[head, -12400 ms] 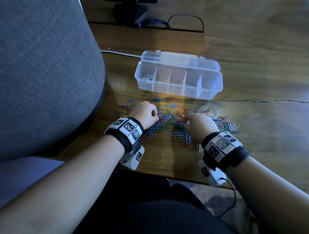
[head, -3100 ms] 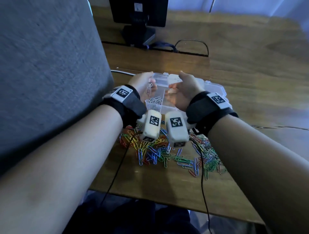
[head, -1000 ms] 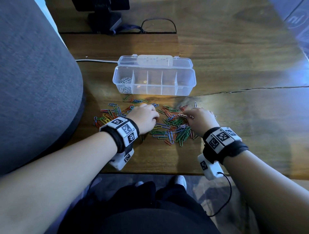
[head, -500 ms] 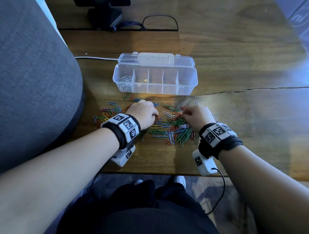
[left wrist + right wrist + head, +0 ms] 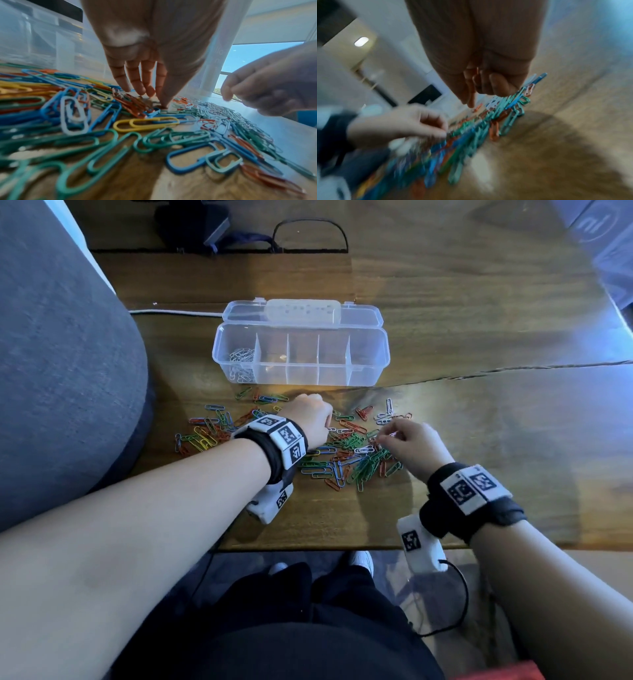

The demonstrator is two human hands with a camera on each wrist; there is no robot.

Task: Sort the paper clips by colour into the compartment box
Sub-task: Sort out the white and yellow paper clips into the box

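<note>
our hands are back down from the box (image 5: 301, 361) to the clip pile (image 5: 346, 453). right hand (image 5: 416, 446) has pinched up an orange clip (image 5: 475, 77); left hand (image 5: 308, 419) presses straight fingers into the pile, holding nothing. only white clips (image 5: 241, 361) are sorted.

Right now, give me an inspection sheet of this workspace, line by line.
Surface: wooden table, a crack running across its right side.
Job's things: clear compartment box, lid open; white paper clips in its leftmost compartment, the others look bare. Mixed coloured clips lie loose in front of the box.
Clutter: nothing seen.
Hands: left hand fingertips down on the clips; right hand pinching a clip, colour unclear, with more clips held in its curled fingers in the right wrist view.
Cables: white cable behind the box; black cable loop at the far edge.
Surroundings: grey upholstered seat at left; dark monitor base beyond.
</note>
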